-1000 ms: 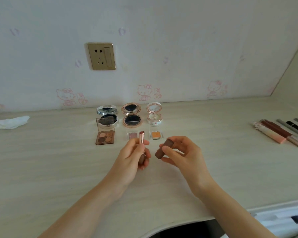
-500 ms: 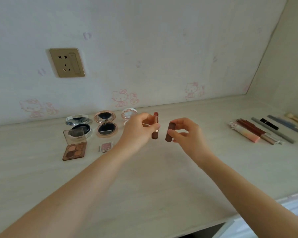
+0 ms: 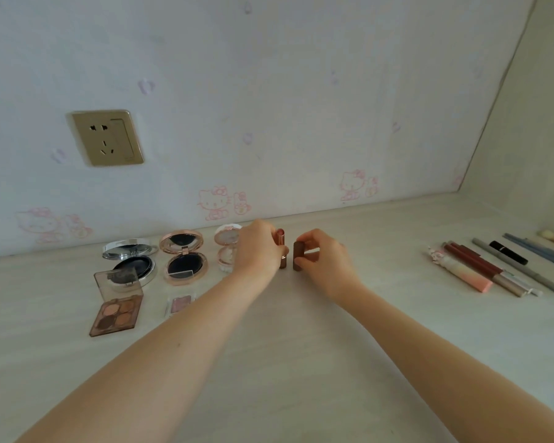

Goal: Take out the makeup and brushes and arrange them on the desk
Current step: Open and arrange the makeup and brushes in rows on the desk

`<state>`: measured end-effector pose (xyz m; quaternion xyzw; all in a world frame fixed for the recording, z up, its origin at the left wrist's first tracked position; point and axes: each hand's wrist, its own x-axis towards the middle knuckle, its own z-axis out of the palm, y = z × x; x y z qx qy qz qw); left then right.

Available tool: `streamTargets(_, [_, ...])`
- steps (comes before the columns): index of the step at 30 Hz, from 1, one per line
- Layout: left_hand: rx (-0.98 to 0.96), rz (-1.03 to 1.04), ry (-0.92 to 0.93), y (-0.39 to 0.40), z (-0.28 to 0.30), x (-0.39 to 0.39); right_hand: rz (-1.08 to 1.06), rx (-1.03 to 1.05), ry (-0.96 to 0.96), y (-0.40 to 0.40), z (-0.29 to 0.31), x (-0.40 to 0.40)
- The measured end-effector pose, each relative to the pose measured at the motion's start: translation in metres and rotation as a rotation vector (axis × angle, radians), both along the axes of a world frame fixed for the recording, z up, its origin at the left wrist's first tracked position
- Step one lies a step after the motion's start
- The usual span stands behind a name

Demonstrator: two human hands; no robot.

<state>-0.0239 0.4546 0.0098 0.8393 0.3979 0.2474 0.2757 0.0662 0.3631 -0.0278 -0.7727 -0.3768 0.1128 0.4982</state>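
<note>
Two bare forearms reach from the near edge toward the far side of a pale wood-grain desk. The left hand has its fingers curled around an uncapped lipstick, holding it upright with the reddish tip on top; the base appears to be at or just above the desk surface. Just to its right, the right hand pinches a brown lipstick cap, also held upright, close beside the lipstick but not touching it. To the left of the hands, along the far edge of the desk, three open round compacts stand in a row: a silver compact, a rose-gold compact and a small pink compact partly hidden behind the left hand. Nearer than these lie an open brown eyeshadow palette with four shades and a small single eyeshadow pan. Well apart on the right side of the desk, a group of slim tubes, pencils and brushes lie side by side at a slant. On the wall behind, a gold wall socket sits above faint pink cartoon cat prints.
</note>
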Motion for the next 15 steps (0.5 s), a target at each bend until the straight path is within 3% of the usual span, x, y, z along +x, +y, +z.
streamTargets(15, [-0.002, 0.057, -0.026, 0.024, -0.006, 0.008, 0.020, -0.096, -0.131, 0.043, -0.011, 0.014])
